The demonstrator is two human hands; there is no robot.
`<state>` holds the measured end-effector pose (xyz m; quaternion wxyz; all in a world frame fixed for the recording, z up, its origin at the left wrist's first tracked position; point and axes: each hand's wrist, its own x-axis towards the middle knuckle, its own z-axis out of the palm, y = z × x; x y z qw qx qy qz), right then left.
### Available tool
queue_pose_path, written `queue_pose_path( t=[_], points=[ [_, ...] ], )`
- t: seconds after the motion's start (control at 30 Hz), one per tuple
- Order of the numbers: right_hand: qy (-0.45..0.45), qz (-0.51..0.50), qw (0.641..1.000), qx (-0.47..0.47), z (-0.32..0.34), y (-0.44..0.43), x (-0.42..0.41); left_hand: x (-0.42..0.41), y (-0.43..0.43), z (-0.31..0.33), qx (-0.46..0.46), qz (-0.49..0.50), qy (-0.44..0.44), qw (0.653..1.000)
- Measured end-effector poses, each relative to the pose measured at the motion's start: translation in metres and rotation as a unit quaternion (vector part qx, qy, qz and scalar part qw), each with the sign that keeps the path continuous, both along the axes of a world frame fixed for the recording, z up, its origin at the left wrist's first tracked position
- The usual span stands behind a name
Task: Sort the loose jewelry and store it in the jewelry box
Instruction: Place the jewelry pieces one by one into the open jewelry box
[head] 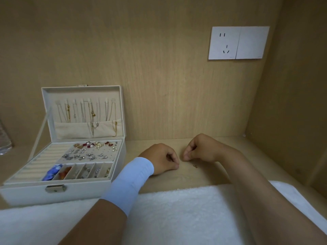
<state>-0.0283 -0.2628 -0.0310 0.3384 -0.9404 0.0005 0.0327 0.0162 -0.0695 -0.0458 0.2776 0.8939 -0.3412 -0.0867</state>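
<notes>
While the left hand (160,159) and the right hand (200,149) rest on the wooden worktop (194,177), their curled fingertips almost meet. They look like they pinch something tiny between them. It is too small to see, so I cannot tell if either hand holds anything. Just beside the right hand, on its near side, 1 little gold piece (195,166) lies loose on the worktop.

I think the step is picking up or fixing a small earring. To do it well, pinch slowly with the very tips. Stay low over the worktop, so a dropped bit does not bounce away.

Nearer lies a white towel (177,209). To the left stands the open jewelry box (26,193), with earrings (88,152) in its tray and necklaces (88,112) hanging in its lid. The piece should go there, next to ones that look like it.
</notes>
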Motion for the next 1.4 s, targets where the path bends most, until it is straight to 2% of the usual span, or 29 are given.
queue_pose_path(
  t=[0.33, 0.57, 0.87, 0.97, 1.13, 1.27, 1.4],
  points=[
    [-0.017, -0.013, 1.000, -0.006, 0.000, -0.001, 0.001, 0.007, 0.005, 0.000, -0.014, -0.001, 0.018, 1.000],
    [-0.017, -0.021, 1.000, 0.015, 0.000, 0.001, 0.000, 0.000, -0.003, 0.002, 0.020, 0.029, 0.023, 0.999],
    [-0.037, -0.015, 0.999, -0.009, -0.001, 0.001, 0.003, -0.012, -0.025, -0.002, 0.052, 0.074, -0.077, 0.993],
    [-0.049, -0.018, 0.999, -0.013, -0.002, 0.001, 0.003, -0.012, -0.027, -0.002, 0.058, 0.063, -0.073, 0.994],
    [-0.074, -0.029, 0.997, 0.014, 0.002, 0.012, 0.005, -0.006, -0.008, 0.008, 0.010, 0.091, -0.074, 0.993],
    [-0.100, -0.006, 0.995, 0.008, 0.010, 0.033, 0.008, 0.001, 0.021, 0.030, -0.025, 0.114, -0.112, 0.987],
    [-0.124, 0.013, 0.992, 0.012, 0.024, 0.064, 0.014, 0.006, 0.058, 0.050, -0.055, 0.117, -0.114, 0.985]
  ],
)
